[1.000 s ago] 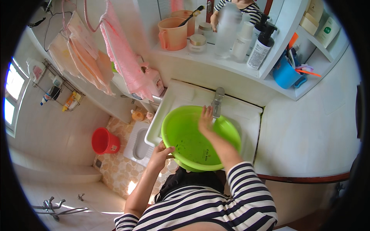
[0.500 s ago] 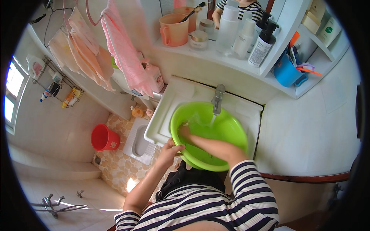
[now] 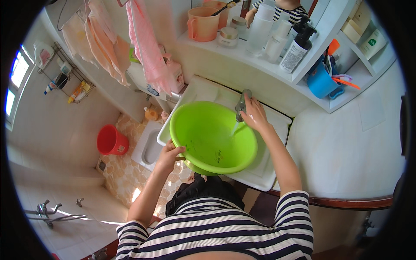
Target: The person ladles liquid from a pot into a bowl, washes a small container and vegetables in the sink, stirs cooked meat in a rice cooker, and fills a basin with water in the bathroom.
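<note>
A lime-green basin (image 3: 203, 143) rests tilted over the white sink (image 3: 260, 173), its near rim sticking out past the sink's front edge. My left hand (image 3: 169, 156) grips the basin's left rim, thumb on top and fingers underneath. A thin stream of water (image 3: 235, 128) runs from the grey metal faucet (image 3: 243, 102) into the basin. Against the faucet's right side is my right hand (image 3: 256, 115), fingers up by the handle and thumb near the spout. Small dark bits and a printed mark show inside the basin.
Above the sink, a shelf (image 3: 242, 47) carries a pink mug (image 3: 203, 25), a cream jar (image 3: 228, 37), bottles and a black pump bottle (image 3: 297, 48). A blue cup (image 3: 321, 80) of brushes stands at right. Pink towels (image 3: 147, 47) hang at left; a red bucket (image 3: 112, 141) stands on the floor.
My right hand has come out of the basin and up to the faucet. The basin has shifted left and tilted toward me. My left hand still grips its rim.
</note>
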A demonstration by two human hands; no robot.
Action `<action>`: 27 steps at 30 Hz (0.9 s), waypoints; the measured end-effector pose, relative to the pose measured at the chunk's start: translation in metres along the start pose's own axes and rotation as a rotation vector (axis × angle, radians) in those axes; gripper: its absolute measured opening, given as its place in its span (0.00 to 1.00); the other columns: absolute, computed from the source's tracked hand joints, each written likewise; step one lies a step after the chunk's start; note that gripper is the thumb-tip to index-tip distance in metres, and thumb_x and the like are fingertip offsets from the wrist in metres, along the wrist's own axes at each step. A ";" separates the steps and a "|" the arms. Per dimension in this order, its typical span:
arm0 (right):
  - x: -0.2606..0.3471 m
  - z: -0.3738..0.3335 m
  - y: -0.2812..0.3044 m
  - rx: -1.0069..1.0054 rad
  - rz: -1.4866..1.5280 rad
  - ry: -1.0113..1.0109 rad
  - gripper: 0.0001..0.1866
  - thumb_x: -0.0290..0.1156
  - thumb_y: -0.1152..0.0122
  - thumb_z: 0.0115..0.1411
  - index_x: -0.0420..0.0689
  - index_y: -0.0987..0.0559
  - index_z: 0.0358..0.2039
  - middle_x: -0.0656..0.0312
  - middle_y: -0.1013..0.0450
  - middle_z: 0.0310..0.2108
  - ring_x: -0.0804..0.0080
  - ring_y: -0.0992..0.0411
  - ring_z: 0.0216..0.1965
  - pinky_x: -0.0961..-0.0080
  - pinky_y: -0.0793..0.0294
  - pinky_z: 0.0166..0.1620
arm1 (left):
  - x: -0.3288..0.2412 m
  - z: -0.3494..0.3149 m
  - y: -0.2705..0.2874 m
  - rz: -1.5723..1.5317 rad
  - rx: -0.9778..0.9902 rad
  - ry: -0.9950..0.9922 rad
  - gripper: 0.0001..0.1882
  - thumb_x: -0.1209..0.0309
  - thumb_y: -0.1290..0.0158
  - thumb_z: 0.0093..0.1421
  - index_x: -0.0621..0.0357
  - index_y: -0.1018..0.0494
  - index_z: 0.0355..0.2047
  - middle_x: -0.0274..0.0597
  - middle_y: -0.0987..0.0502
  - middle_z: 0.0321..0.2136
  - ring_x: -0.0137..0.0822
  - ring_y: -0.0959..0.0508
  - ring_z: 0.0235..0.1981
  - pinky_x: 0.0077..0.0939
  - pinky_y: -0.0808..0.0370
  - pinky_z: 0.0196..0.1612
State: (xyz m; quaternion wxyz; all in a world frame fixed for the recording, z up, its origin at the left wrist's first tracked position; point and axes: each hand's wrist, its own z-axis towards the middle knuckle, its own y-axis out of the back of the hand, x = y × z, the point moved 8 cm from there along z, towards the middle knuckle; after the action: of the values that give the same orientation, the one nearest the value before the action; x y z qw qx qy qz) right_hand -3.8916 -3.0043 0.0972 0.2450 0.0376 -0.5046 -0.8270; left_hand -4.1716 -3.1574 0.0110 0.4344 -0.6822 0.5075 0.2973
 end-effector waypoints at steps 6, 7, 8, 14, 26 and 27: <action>-0.028 0.000 -0.029 0.173 0.107 -0.212 0.19 0.24 0.49 0.47 0.44 0.29 0.43 0.55 0.28 0.28 0.55 0.31 0.36 0.62 0.33 0.38 | -0.026 -0.023 0.004 0.076 -0.005 -0.138 0.13 0.71 0.51 0.50 0.70 0.27 0.32 0.33 0.43 0.50 0.33 0.30 0.42 0.27 0.29 0.38; -0.024 -0.006 -0.033 0.196 0.179 -0.227 0.19 0.25 0.48 0.47 0.44 0.29 0.43 0.55 0.28 0.27 0.55 0.31 0.35 0.62 0.33 0.37 | -0.028 -0.030 0.009 0.078 -0.025 -0.153 0.13 0.71 0.50 0.50 0.69 0.27 0.32 0.34 0.42 0.50 0.34 0.30 0.43 0.27 0.29 0.39; -0.021 -0.016 -0.035 0.220 0.242 -0.242 0.19 0.26 0.47 0.47 0.44 0.29 0.43 0.55 0.28 0.26 0.55 0.31 0.34 0.62 0.33 0.37 | -0.030 -0.034 0.011 0.075 -0.038 -0.170 0.12 0.71 0.50 0.50 0.69 0.26 0.32 0.34 0.42 0.50 0.34 0.31 0.44 0.28 0.30 0.40; -0.012 -0.109 -0.068 0.494 0.580 -0.640 0.22 0.29 0.46 0.52 0.38 0.36 0.47 0.53 0.31 0.34 0.62 0.30 0.33 0.69 0.30 0.36 | -0.037 -0.074 0.045 0.160 -0.139 -0.301 0.12 0.75 0.49 0.46 0.67 0.26 0.32 0.33 0.43 0.51 0.32 0.33 0.47 0.28 0.34 0.46; 0.209 -0.058 -0.070 0.538 1.132 -0.075 0.17 0.22 0.45 0.50 0.37 0.36 0.40 0.51 0.29 0.33 0.64 0.28 0.31 0.72 0.30 0.34 | 0.089 -0.186 0.229 -0.356 -0.446 -0.311 0.16 0.72 0.51 0.51 0.66 0.30 0.40 0.43 0.27 0.38 0.36 0.25 0.35 0.30 0.30 0.43; 0.230 -0.050 -0.069 0.553 1.120 -0.044 0.16 0.23 0.44 0.49 0.36 0.36 0.39 0.49 0.29 0.32 0.62 0.28 0.31 0.72 0.30 0.35 | 0.115 -0.191 0.235 -0.377 -0.488 -0.224 0.17 0.71 0.51 0.52 0.66 0.32 0.41 0.43 0.27 0.39 0.36 0.25 0.36 0.31 0.30 0.43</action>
State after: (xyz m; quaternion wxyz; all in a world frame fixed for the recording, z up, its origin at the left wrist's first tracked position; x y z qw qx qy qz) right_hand -4.1033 -3.1216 0.0561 0.6121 -0.1876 -0.6482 -0.4123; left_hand -4.3665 -3.4032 -0.0701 0.3586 -0.8112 0.2352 0.3976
